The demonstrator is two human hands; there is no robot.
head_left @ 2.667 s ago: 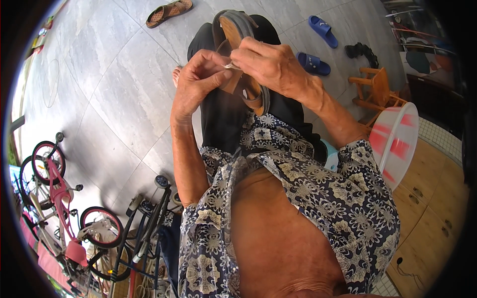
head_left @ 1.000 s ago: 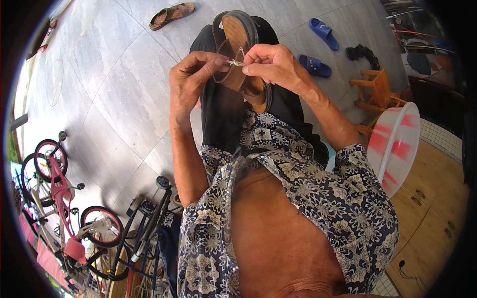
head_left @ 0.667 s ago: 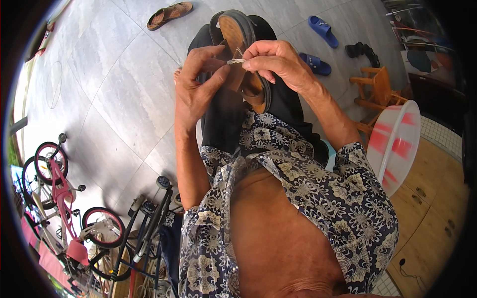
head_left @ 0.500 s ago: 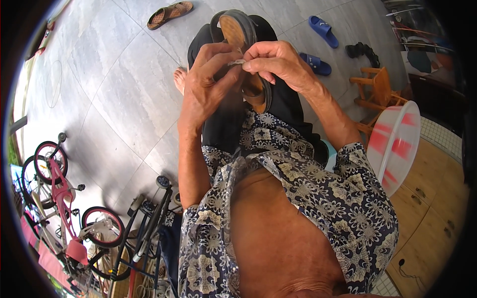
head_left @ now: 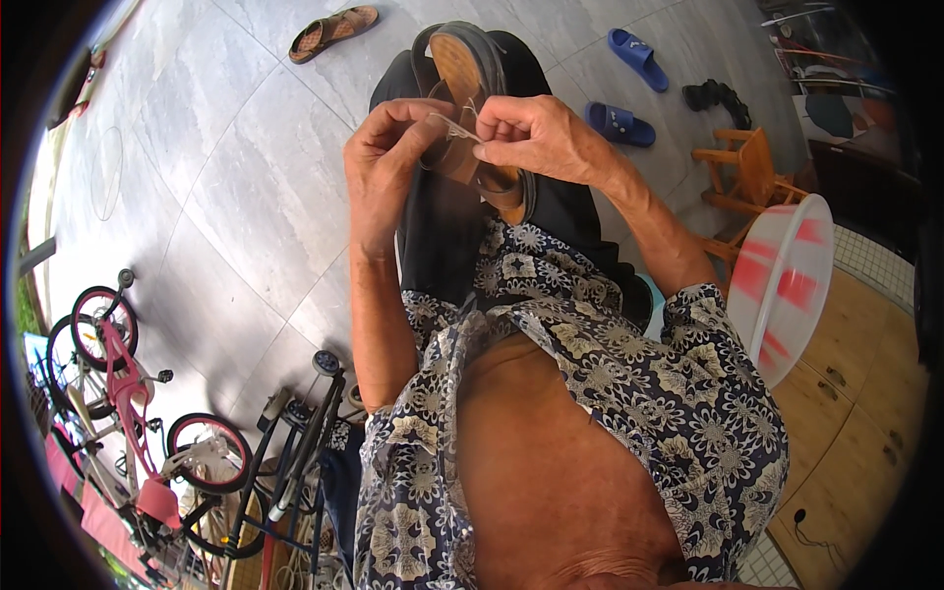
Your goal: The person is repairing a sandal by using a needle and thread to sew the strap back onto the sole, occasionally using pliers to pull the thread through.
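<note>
I see string (head_left: 457,130) — now spread longer.
Left hand (head_left: 385,157), drawn back, pinches it; so does right hand (head_left: 551,140) — sandal (head_left: 458,65) beneath both.

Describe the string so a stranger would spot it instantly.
Find the black trousers at upper centre, with a brown sandal on them. Over it, a pale string runs between left hand and right hand, far thinner than the sandal's brown straps.

Open-fronted navy-and-cream floral shirt (head_left: 678,413), short loose sleeves (head_left: 698,310), black trousers (head_left: 430,241)
</note>
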